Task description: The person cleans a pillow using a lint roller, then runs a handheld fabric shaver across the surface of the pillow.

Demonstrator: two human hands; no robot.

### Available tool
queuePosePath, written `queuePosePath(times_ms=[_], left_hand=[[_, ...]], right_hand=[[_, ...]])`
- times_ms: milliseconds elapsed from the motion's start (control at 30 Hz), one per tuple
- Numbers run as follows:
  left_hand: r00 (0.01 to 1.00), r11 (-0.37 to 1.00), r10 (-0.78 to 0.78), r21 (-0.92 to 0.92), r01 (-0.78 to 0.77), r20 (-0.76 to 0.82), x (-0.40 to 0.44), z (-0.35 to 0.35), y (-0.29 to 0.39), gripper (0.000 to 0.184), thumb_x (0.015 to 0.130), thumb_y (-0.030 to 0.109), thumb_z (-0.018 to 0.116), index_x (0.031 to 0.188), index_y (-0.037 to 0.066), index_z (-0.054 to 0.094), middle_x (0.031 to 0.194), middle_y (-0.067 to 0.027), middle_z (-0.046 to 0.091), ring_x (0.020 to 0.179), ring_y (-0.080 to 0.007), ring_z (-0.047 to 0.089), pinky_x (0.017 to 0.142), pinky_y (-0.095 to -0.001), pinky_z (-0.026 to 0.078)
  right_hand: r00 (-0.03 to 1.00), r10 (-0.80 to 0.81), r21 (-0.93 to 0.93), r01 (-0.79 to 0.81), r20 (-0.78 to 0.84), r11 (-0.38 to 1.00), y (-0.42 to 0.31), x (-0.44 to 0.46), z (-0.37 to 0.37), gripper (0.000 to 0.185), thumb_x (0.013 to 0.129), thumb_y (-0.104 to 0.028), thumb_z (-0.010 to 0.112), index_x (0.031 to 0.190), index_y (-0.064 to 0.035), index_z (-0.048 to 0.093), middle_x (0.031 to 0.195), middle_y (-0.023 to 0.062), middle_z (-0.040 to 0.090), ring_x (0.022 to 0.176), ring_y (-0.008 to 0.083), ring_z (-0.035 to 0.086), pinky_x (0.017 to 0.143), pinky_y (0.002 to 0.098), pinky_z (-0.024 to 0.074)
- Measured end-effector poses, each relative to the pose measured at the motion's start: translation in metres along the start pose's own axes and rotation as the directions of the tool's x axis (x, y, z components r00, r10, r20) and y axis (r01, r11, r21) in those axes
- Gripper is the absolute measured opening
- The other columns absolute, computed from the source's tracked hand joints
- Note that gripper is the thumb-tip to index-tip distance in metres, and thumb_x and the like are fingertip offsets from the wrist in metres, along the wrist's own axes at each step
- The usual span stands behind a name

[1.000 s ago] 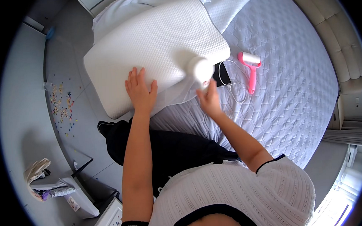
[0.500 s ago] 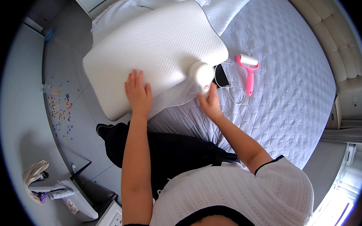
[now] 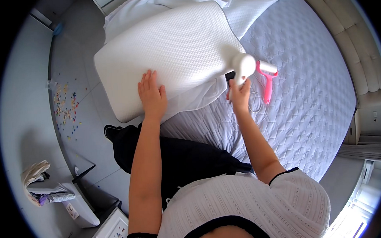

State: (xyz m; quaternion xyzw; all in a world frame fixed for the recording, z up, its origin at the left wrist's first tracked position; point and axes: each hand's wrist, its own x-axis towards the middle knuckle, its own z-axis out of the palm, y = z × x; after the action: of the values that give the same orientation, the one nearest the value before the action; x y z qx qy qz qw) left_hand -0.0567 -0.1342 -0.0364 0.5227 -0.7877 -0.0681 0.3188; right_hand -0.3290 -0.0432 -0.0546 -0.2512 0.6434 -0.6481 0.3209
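A white foam pillow (image 3: 170, 47) with a textured surface lies on the bed, its lower right part over a thin white cloth (image 3: 202, 97). My left hand (image 3: 152, 95) rests flat on the pillow's near edge, fingers stretched out. In my right hand (image 3: 240, 95) is a white fabric shaver (image 3: 244, 64) with a round head, gripped by its handle. The shaver's head is at the pillow's right corner; whether it touches cannot be told. A dark phone (image 3: 230, 76) is partly hidden behind it. Right of the shaver lies a pink lint roller (image 3: 268, 83).
A white cable (image 3: 258, 111) loops on the grey quilted mattress (image 3: 299, 84). More white bedding (image 3: 253, 10) is bunched at the far side. Small colourful pieces (image 3: 66, 109) are scattered on the floor at left. A padded headboard (image 3: 348, 31) stands at right.
My right hand has moved right and slightly up with the fabric shaver, from over the pillow's near right part to its right corner. My left hand stays on the pillow.
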Motion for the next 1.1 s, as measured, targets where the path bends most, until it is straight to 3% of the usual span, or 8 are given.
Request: queuePosePath(times_ms=[67,200,267,500,600,700,967,1100], left_hand=[[1.000,1.000,-0.007,-0.006,0.007,-0.001,0.001,-0.002,0.003,0.052,0.085,0.009,0.058,0.135,0.005,0.045,0.144,-0.0169,0.042,0.137,-0.0355,0.034,0.114,-0.0535,0.020],[1.000,1.000,-0.017,-0.016,0.017,0.007,0.002,-0.004,0.004,0.053,0.084,0.008,0.057,0.135,0.004,0.044,0.143,-0.0169,0.043,0.136,-0.0357,0.035,0.114,-0.0539,0.020],[1.000,0.999,-0.013,-0.041,0.013,0.011,0.002,-0.006,0.004,0.053,0.084,0.006,0.056,0.136,0.004,0.044,0.143,-0.0170,0.043,0.136,-0.0360,0.035,0.114,-0.0536,0.021],[1.000,0.997,0.005,-0.077,-0.005,0.003,0.004,-0.003,-0.002,0.054,0.084,0.003,0.055,0.136,0.003,0.042,0.141,-0.0172,0.046,0.135,-0.0365,0.037,0.114,-0.0524,0.021],[1.000,0.998,-0.012,-0.070,0.012,-0.009,0.004,-0.002,-0.002,0.054,0.084,0.003,0.055,0.136,0.003,0.042,0.140,-0.0175,0.046,0.134,-0.0366,0.038,0.114,-0.0526,0.022],[1.000,0.997,-0.011,-0.079,0.010,-0.018,0.005,-0.001,-0.003,0.054,0.084,0.003,0.055,0.136,0.003,0.042,0.140,-0.0178,0.046,0.134,-0.0362,0.038,0.114,-0.0531,0.022],[0.999,0.996,-0.047,-0.075,0.047,0.013,0.004,0.002,-0.004,0.052,0.085,0.005,0.054,0.136,0.004,0.043,0.142,-0.0166,0.045,0.135,-0.0360,0.037,0.114,-0.0541,0.020],[0.998,0.990,-0.058,-0.125,0.058,0.005,0.004,0.000,-0.002,0.047,0.091,0.010,0.049,0.136,0.003,0.043,0.143,-0.0163,0.044,0.136,-0.0356,0.037,0.115,-0.0527,0.019]], right_hand=[[0.989,-0.035,-0.022,0.038,0.141,0.999,-0.003,-0.022,0.019,0.041,0.087,-0.009,0.067,0.117,-0.0042,0.040,0.074,0.0075,0.054,0.044,0.0125,0.052,0.037,0.0273,0.0414],[0.851,0.288,-0.234,-0.202,0.439,0.951,-0.047,-0.085,0.064,0.044,0.084,-0.011,0.070,0.118,-0.0045,0.044,0.075,0.0074,0.059,0.046,0.0111,0.053,0.037,0.0244,0.0391],[0.793,0.227,-0.118,-0.195,0.565,0.974,-0.039,-0.096,0.077,0.050,0.082,-0.012,0.073,0.123,-0.0032,0.046,0.079,0.0070,0.060,0.047,0.0101,0.053,0.039,0.0229,0.0395],[0.858,0.233,-0.131,-0.195,0.458,0.972,-0.046,-0.072,0.066,0.042,0.085,-0.011,0.070,0.120,-0.0006,0.050,0.077,0.0056,0.059,0.046,0.0092,0.052,0.040,0.0230,0.0406],[0.967,0.126,-0.170,-0.089,0.223,0.981,-0.042,-0.032,0.032,0.030,0.088,-0.014,0.067,0.110,-0.0010,0.053,0.068,0.0033,0.055,0.046,0.0093,0.052,0.037,0.0244,0.0401],[0.984,0.177,-0.047,-0.175,0.031,0.983,-0.046,0.009,-0.002,0.023,0.088,-0.017,0.067,0.100,-0.0012,0.055,0.066,0.0035,0.054,0.042,0.0105,0.050,0.036,0.0259,0.0393],[0.944,0.329,0.291,-0.319,0.017,0.902,-0.059,0.041,-0.020,0.026,0.093,-0.026,0.061,0.094,-0.0030,0.050,0.064,0.0051,0.052,0.043,0.0131,0.049,0.036,0.0265,0.0366],[0.959,0.206,0.124,-0.232,0.192,0.965,-0.047,0.011,0.019,0.024,0.094,-0.023,0.061,0.103,-0.0048,0.048,0.067,0.0036,0.050,0.042,0.0122,0.045,0.036,0.0257,0.0361]])
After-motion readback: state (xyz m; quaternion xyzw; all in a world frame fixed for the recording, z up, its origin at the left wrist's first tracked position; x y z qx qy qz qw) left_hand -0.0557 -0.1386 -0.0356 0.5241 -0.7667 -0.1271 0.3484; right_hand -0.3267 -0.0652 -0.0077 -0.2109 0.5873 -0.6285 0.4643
